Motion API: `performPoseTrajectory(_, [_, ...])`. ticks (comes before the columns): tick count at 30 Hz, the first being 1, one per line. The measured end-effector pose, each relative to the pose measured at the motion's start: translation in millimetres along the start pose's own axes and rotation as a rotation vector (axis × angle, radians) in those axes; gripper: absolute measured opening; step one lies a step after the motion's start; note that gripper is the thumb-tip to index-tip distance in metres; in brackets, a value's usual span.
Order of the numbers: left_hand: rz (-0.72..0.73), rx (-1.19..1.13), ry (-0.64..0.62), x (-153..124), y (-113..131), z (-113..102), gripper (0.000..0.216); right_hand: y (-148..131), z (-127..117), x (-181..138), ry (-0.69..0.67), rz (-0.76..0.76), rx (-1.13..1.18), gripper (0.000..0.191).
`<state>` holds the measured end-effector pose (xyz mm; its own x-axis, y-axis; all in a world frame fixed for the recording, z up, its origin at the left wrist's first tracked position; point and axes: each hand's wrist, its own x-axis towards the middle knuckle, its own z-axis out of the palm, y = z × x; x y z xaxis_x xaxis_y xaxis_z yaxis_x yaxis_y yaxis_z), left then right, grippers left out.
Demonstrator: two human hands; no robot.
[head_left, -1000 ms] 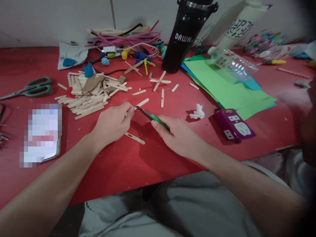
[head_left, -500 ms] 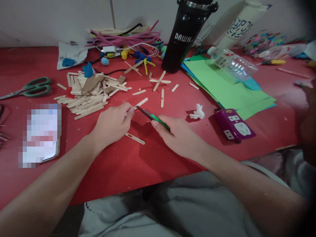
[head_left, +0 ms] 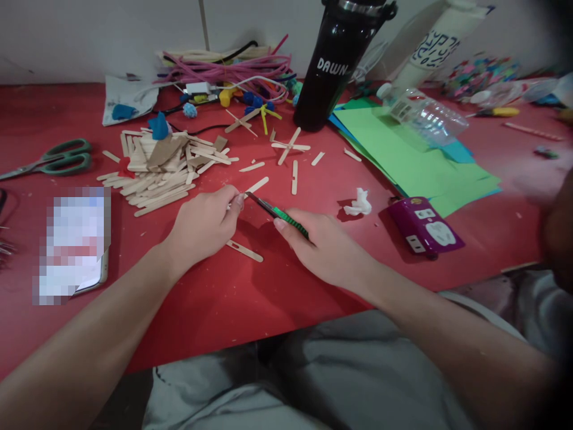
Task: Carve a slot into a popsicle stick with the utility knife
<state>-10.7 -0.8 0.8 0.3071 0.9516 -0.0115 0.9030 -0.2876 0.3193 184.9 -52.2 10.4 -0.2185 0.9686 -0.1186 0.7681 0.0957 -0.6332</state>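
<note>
My left hand pinches a wooden craft stick, whose rounded far end points up and to the right. Fingers of my right hand wrap round a green utility knife. Its blade meets the stick just beside my left fingertips. A second craft stick with a slot cut in it lies on the red table just below my left hand. Beyond the hands are a notched stick and two sticks crossed over each other. The near part of the held stick is hidden by my fingers.
A pile of craft sticks, scissors and a phone lie left. A black tumbler stands behind. Green paper, a plastic bottle, crumpled tissue and a purple box-shaped device are right. Another person's arm shows at the right edge.
My hands, the knife and the held stick look almost unmoved. At the right edge, the other person's arm and hand have shifted, uncovering a small object on the table.
</note>
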Motion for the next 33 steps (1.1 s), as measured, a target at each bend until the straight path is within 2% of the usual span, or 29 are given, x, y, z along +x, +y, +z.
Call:
performPoseTrajectory(15, [0.008,0.067,0.001,0.8,0.2,2.1,0.033,0.0,2.0,2.4,0.015,-0.03,-0.043,0.029])
performPoseTrajectory(27, [0.022,0.062,0.01,5.7,-1.2,8.9,0.032,-6.4,3.5,6.8,-0.023,0.056,-0.217,0.024])
performPoseTrajectory(33, [0.037,0.015,0.064,9.4,-5.1,6.7,0.031,-5.9,3.8,7.4,-0.051,0.056,-0.235,0.025])
